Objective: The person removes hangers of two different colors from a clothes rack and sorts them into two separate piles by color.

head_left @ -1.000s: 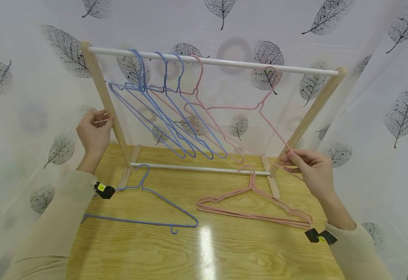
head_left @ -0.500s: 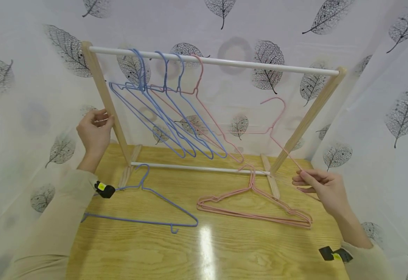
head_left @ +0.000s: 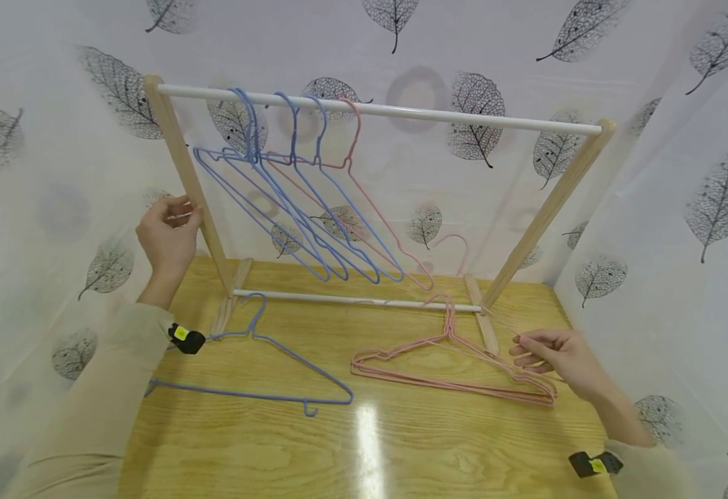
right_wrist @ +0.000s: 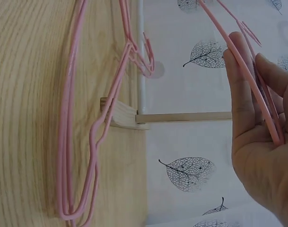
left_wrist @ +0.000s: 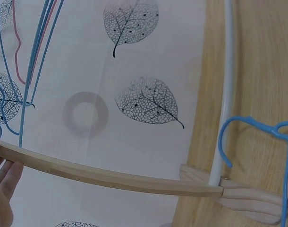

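- The person's left hand is gripping the left upright, a pale, straight wooden post of the garment rack, with the thumb on one side and fingers on the other.
- The right hand is pinching a thin pink wire-style hanger near one corner, the thumb pressing towards the fingers and the corner's bend lying against the palm.
- That held hanger is sitting off the rack, well below the white round top rail; its hook is showing faintly behind the stacked hangers in the head view.
- The right hand is hovering near the right upright, the matching pale wooden post, and beside the right end of a stack of pink hangers lying flat on the yellowish wood-grain table.
- Several slim blue hangers are hanging by their hooks from the left part of the top rail, and a single pink hanging hanger is hanging just to their right.
- A blue hanger with a small hook on its lower bar is lying on the table's left side, in front of the white lower rail.
- A pale, leaf-printed curtain is hanging behind everything.
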The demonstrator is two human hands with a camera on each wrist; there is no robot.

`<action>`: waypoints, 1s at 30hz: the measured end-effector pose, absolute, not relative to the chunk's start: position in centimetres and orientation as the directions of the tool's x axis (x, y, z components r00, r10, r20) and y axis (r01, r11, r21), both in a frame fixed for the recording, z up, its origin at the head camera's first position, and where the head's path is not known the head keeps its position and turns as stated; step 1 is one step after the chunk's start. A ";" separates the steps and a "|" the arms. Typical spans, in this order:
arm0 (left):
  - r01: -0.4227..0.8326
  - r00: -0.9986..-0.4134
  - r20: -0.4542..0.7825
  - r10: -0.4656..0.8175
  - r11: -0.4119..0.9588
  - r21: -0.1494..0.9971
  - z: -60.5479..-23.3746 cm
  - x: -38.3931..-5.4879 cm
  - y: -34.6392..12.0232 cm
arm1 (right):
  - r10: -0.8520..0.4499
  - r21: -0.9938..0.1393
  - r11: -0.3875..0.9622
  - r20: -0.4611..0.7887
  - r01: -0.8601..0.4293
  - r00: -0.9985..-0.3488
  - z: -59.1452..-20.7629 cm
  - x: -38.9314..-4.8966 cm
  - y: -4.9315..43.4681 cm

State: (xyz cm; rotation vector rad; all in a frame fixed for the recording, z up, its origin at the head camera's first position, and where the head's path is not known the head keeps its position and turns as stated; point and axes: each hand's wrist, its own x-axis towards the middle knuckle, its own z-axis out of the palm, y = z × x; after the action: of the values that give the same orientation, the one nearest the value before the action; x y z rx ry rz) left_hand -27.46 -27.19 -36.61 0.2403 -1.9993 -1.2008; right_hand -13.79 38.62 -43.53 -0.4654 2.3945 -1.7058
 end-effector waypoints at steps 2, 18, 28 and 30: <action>0.217 -0.678 0.522 -0.518 0.537 0.815 -36.7 -27.4 -27.2 | -0.366 -0.956 0.268 0.009 -0.115 -0.931 -44.1 -13.9 38.7; 0.232 -0.665 0.536 -0.520 0.539 0.810 -36.6 -27.5 -27.1 | -0.434 -0.943 0.325 -0.220 0.075 -0.874 -46.7 -14.1 40.8; 0.221 -0.674 0.522 -0.523 0.530 0.818 -36.7 -27.5 -27.2 | -0.396 -0.907 0.400 -0.298 0.128 -0.869 -48.3 -14.4 41.8; 0.219 -0.673 0.522 -0.525 0.533 0.818 -36.7 -27.5 -27.2 | -0.385 -0.905 0.401 -0.305 0.139 -0.871 -48.4 -14.4 41.9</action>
State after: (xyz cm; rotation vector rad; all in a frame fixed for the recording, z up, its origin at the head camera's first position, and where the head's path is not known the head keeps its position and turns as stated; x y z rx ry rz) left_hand -27.54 -27.21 -36.65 0.2481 -1.9864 -1.2020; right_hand -14.41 41.92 -48.43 -0.2099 2.1906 -1.4813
